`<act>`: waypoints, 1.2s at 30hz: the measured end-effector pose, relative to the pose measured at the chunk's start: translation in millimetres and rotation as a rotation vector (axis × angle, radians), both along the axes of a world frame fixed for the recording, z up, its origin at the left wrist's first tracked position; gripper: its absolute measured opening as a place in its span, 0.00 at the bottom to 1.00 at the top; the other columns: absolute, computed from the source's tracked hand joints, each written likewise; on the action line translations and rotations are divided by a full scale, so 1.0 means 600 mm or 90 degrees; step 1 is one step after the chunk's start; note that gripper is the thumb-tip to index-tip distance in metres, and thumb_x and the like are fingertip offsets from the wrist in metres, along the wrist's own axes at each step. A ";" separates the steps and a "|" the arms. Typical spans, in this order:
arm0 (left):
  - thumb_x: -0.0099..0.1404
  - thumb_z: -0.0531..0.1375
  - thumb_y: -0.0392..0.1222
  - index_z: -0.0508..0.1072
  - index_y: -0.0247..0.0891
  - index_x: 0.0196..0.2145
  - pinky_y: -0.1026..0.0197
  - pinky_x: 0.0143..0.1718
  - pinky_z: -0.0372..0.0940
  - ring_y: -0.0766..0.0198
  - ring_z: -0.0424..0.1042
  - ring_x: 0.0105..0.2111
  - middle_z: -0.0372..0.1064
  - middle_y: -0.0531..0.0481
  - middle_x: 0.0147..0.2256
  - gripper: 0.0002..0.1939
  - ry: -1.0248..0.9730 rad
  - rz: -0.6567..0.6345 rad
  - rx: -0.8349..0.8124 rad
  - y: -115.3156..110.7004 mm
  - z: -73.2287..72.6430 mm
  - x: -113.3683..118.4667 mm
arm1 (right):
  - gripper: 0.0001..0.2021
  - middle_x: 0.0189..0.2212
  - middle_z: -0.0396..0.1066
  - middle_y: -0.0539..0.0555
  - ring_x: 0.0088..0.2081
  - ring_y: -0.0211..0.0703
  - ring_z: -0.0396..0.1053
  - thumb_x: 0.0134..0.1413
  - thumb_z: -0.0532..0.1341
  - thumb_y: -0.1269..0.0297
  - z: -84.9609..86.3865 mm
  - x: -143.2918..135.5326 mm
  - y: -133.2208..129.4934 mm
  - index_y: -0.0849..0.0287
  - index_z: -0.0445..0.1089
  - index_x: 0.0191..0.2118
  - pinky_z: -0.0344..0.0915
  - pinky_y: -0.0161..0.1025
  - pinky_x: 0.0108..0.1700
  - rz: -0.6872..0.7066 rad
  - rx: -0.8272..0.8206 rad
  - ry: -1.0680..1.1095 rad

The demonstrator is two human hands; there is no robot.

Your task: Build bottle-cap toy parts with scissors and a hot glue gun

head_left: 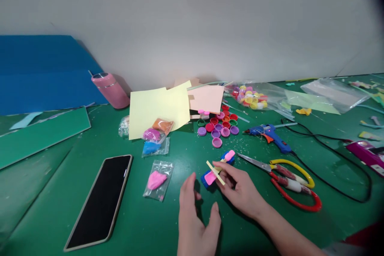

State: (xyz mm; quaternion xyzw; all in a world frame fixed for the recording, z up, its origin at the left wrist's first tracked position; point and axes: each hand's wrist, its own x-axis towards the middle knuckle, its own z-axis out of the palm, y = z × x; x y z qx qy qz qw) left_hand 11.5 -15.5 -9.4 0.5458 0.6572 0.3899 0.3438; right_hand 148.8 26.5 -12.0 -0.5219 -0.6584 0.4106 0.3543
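A small blue and pink craft piece (210, 177) lies on the green table, with a pale yellow strip (220, 179) crossing over it. My right hand (240, 188) pinches the strip between thumb and fingers above the piece. Just to the left, my left hand (196, 220) is held with thumb and fingers apart, nothing between them. Left of it lies a clear bag of pink clay (157, 180). Scissors (288, 178) with yellow and red handles rest to the right of my right hand. Several coloured bottle caps (217, 142) are grouped behind the craft piece.
A black phone (99, 204) lies at the left. Behind are a pink bottle (111, 90), yellow paper (156, 106) and more clay bags (152, 147). To the right are a blue glue gun (267, 132) with its black cord and a purple device (366, 156).
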 end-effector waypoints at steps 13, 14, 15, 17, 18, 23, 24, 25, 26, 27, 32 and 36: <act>0.54 0.55 0.33 0.70 0.36 0.38 0.53 0.39 0.61 0.54 0.65 0.38 0.67 0.43 0.37 0.12 0.218 -0.257 0.071 0.086 0.011 -0.025 | 0.16 0.22 0.58 0.49 0.23 0.38 0.57 0.60 0.42 0.61 0.000 0.038 -0.061 0.57 0.55 0.23 0.54 0.35 0.25 -0.050 0.063 0.015; 0.55 0.54 0.33 0.70 0.36 0.38 0.53 0.40 0.61 0.54 0.65 0.38 0.67 0.43 0.37 0.12 0.215 -0.262 0.078 0.091 0.012 -0.028 | 0.16 0.22 0.59 0.50 0.23 0.38 0.57 0.60 0.41 0.62 0.001 0.036 -0.064 0.57 0.55 0.23 0.55 0.35 0.25 -0.057 0.061 0.014; 0.55 0.54 0.33 0.70 0.36 0.39 0.53 0.40 0.61 0.55 0.65 0.39 0.67 0.43 0.37 0.13 0.212 -0.269 0.084 0.095 0.014 -0.032 | 0.16 0.23 0.59 0.50 0.23 0.38 0.57 0.61 0.40 0.62 0.003 0.034 -0.065 0.57 0.55 0.24 0.55 0.35 0.25 -0.066 0.059 0.011; 0.55 0.54 0.32 0.70 0.38 0.41 0.54 0.42 0.60 0.56 0.65 0.40 0.67 0.44 0.39 0.15 0.205 -0.289 0.094 0.104 0.017 -0.040 | 0.16 0.23 0.59 0.49 0.23 0.37 0.57 0.62 0.40 0.63 0.005 0.030 -0.066 0.57 0.55 0.25 0.55 0.34 0.26 -0.083 0.058 0.003; 0.55 0.54 0.31 0.70 0.38 0.42 0.54 0.43 0.60 0.56 0.65 0.41 0.67 0.44 0.40 0.16 0.201 -0.299 0.098 0.108 0.018 -0.043 | 0.15 0.22 0.58 0.49 0.23 0.37 0.57 0.62 0.41 0.62 0.005 0.029 -0.065 0.57 0.55 0.25 0.55 0.34 0.26 -0.090 0.060 -0.001; 0.56 0.51 0.27 0.67 0.39 0.48 0.54 0.47 0.58 0.57 0.64 0.45 0.67 0.44 0.43 0.22 0.183 -0.325 0.113 0.118 0.019 -0.055 | 0.17 0.19 0.57 0.48 0.21 0.37 0.56 0.60 0.43 0.59 -0.009 0.032 -0.055 0.56 0.53 0.22 0.54 0.33 0.24 -0.110 0.095 -0.017; 0.56 0.50 0.27 0.66 0.39 0.48 0.53 0.48 0.57 0.57 0.64 0.45 0.67 0.44 0.44 0.23 0.179 -0.324 0.116 0.119 0.018 -0.057 | 0.17 0.19 0.56 0.48 0.21 0.36 0.56 0.60 0.43 0.58 -0.012 0.033 -0.054 0.56 0.53 0.21 0.53 0.33 0.23 -0.113 0.100 -0.023; 0.56 0.50 0.26 0.66 0.40 0.49 0.53 0.49 0.56 0.57 0.64 0.45 0.67 0.45 0.44 0.23 0.175 -0.322 0.119 0.120 0.016 -0.058 | 0.18 0.18 0.55 0.47 0.20 0.36 0.55 0.59 0.44 0.58 -0.015 0.033 -0.053 0.56 0.52 0.20 0.53 0.33 0.23 -0.117 0.103 -0.029; 0.56 0.50 0.26 0.66 0.40 0.49 0.52 0.49 0.56 0.57 0.64 0.46 0.67 0.45 0.44 0.23 0.172 -0.317 0.120 0.120 0.015 -0.060 | 0.18 0.17 0.55 0.47 0.20 0.36 0.55 0.59 0.45 0.58 -0.016 0.033 -0.052 0.56 0.52 0.19 0.53 0.33 0.23 -0.121 0.105 -0.034; 0.56 0.50 0.27 0.66 0.39 0.48 0.51 0.50 0.55 0.57 0.64 0.46 0.67 0.45 0.45 0.23 0.168 -0.311 0.121 0.121 0.013 -0.061 | 0.18 0.17 0.54 0.47 0.20 0.36 0.55 0.59 0.46 0.58 -0.016 0.032 -0.052 0.56 0.52 0.19 0.53 0.33 0.23 -0.125 0.106 -0.039; 0.54 0.54 0.29 0.65 0.34 0.48 0.50 0.47 0.59 0.54 0.64 0.46 0.67 0.40 0.45 0.22 0.146 -0.256 0.109 0.120 0.005 -0.063 | 0.13 0.19 0.57 0.47 0.21 0.36 0.57 0.57 0.50 0.59 -0.005 0.027 -0.053 0.57 0.58 0.24 0.55 0.32 0.24 -0.162 0.099 -0.056; 0.53 0.56 0.31 0.66 0.33 0.47 0.52 0.45 0.61 0.55 0.65 0.45 0.68 0.40 0.44 0.21 0.121 -0.235 0.109 0.118 0.003 -0.062 | 0.07 0.23 0.63 0.48 0.24 0.38 0.61 0.55 0.53 0.59 0.000 0.025 -0.048 0.57 0.63 0.35 0.61 0.32 0.26 -0.168 0.103 -0.074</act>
